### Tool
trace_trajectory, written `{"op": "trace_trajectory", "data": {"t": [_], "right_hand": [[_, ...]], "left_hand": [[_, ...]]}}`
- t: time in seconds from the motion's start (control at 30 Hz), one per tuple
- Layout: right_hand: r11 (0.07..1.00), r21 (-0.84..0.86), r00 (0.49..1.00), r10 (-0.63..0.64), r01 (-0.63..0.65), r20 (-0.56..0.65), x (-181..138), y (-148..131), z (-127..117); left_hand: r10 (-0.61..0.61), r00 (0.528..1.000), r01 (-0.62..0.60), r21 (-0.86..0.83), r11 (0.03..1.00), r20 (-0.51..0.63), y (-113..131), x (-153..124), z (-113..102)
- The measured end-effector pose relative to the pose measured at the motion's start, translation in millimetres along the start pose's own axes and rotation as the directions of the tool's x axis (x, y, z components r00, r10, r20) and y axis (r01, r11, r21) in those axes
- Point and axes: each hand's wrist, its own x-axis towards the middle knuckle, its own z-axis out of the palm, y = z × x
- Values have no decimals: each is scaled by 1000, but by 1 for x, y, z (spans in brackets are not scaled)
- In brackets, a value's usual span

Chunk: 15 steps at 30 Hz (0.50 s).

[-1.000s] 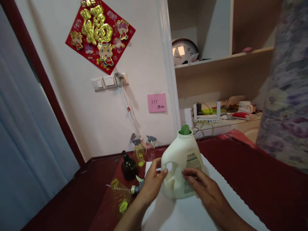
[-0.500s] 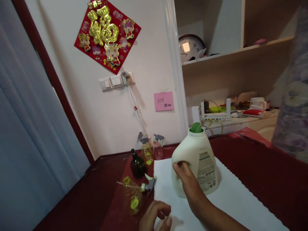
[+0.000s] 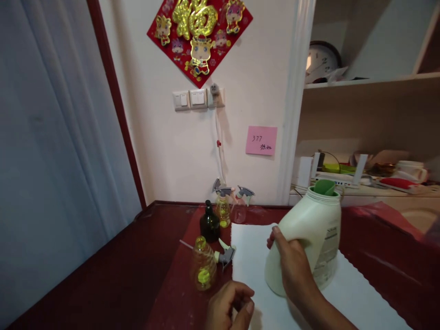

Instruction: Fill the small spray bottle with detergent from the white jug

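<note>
Right hand [image 3: 292, 268] wrapped around the handle side of a big white jug [image 3: 307, 238], gripping it firmly. Jug tilted toward two o'clock, base resting on the white mat [image 3: 254, 256], printed label facing three o'clock, green spout [image 3: 325, 187] in the open neck (no cap on it). Left hand [image 3: 231, 308] low at six o'clock, fingers curled loosely inward, holding nothing that shows, hovering over the near edge of the mat, just beside the right forearm.

At nine o'clock from the jug, a clear bottle [image 3: 203, 263] with yellow dots standing on the dark red table [image 3: 137, 270], its mouth open. Grey trigger sprayer [image 3: 225, 255] lying just beside that bottle, right at the mat's edge, its thin tube running behind the bottle toward ten o'clock. Farther back at eleven o'clock, a dark brown bottle [image 3: 209, 223], then two more spray bottles, one yellowish [image 3: 223, 208] and one pinkish [image 3: 241, 208], close together against the wall.

On the wall at twelve o'clock, a pink note [image 3: 261, 140] with handwriting, light switches [image 3: 190, 98], a red and gold decoration [image 3: 199, 34]. Clock [image 3: 321, 59] on the shelf at one o'clock.
</note>
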Motion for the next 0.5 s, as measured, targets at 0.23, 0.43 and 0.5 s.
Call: {"op": "trace_trajectory", "data": {"t": [0.23, 0.43, 0.5], "right_hand": [[992, -104, 997, -76, 78, 23, -2, -7, -18], [940, -332, 996, -88, 83, 1, -6, -50, -42], [916, -394, 997, -71, 76, 27, -4, -69, -56]], "left_hand": [[127, 940, -237, 337, 911, 318, -34, 6, 8], [71, 949, -201, 418, 886, 306, -76, 2, 31], [68, 948, -196, 401, 895, 311, -73, 1, 29]]}}
